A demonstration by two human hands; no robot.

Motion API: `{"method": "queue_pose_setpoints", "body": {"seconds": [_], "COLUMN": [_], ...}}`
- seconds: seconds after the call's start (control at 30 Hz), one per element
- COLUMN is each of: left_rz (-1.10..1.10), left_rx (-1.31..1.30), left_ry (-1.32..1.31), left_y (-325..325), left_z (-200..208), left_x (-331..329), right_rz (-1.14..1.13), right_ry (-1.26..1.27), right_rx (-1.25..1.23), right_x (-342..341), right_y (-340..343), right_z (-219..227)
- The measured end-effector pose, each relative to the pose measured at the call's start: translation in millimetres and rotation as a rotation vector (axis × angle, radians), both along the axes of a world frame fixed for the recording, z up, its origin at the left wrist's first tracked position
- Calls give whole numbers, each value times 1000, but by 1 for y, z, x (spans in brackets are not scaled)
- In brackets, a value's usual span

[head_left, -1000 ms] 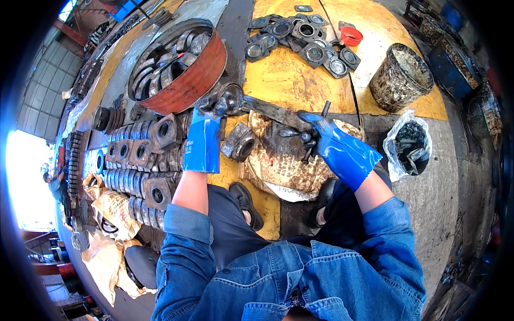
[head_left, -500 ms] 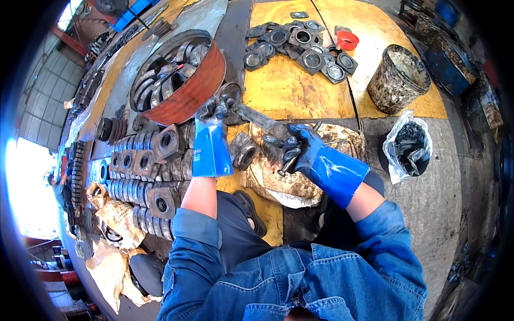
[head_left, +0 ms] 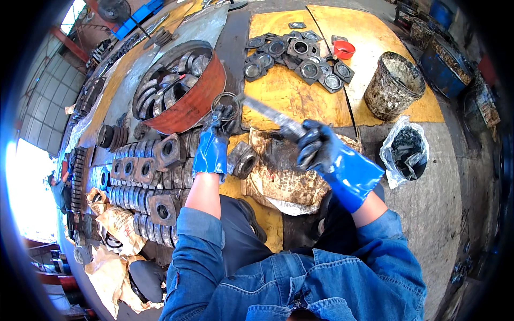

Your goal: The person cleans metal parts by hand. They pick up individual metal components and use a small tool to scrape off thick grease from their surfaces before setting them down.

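Note:
My left hand (head_left: 213,147), in a blue rubber glove with blackened fingers, is closed around a dark round metal ring (head_left: 225,104) beside the red drum. In my right hand (head_left: 326,155), also gloved and blackened, is a long flat metal bar (head_left: 270,113), something like a file; its exact kind is unclear. The bar slants up and left, its far end close to the ring. Whether the two touch I cannot tell. Below my hands lies a stained, crumpled sack (head_left: 284,179). A square block with a round hole (head_left: 243,160) sits between the sack and my left hand.
A red round drum (head_left: 187,107) full of metal rings stands at the left. Rows of holed metal blocks (head_left: 144,168) lie nearer. Several square flanges (head_left: 310,69) and a red cup (head_left: 344,50) are ahead. A grimy bucket (head_left: 393,88) and a bag-lined bin (head_left: 409,150) stand right.
My right hand has moved right and a little nearer, and the bar now slants more steeply. My left hand has turned the ring so its opening shows.

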State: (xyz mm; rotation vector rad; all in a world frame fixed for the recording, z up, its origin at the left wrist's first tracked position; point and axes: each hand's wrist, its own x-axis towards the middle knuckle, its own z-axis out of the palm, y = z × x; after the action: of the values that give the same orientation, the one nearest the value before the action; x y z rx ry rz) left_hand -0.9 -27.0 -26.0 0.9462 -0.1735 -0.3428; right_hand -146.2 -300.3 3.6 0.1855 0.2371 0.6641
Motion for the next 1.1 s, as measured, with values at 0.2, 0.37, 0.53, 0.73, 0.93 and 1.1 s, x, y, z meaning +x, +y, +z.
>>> {"method": "queue_pose_setpoints", "body": {"seconds": [0.2, 0.37, 0.53, 0.73, 0.93, 1.1], "left_rz": [78, 131, 48, -29, -26, 53], "left_rx": [62, 902, 288, 411, 517, 418], "left_ry": [53, -413, 11, 66, -118, 195], "left_y": [0, -1, -4, -6, 7, 2], "left_z": [4, -8, -25, -43, -34, -18], "left_x": [3, -3, 12, 39, 9, -1], "right_rz": [-604, -793, -723, -167, 544, 469], "right_ry": [-74, 246, 421, 503, 438, 380], "right_rx": [-449, -1034, -2175, -3036, -2986, -3078], "right_x": [-38, -113, -200, -240, -237, -244], "right_y": [-114, -227, -260, -255, -197, -193], "right_z": [31, -3, -113, -218, -214, -180]}}
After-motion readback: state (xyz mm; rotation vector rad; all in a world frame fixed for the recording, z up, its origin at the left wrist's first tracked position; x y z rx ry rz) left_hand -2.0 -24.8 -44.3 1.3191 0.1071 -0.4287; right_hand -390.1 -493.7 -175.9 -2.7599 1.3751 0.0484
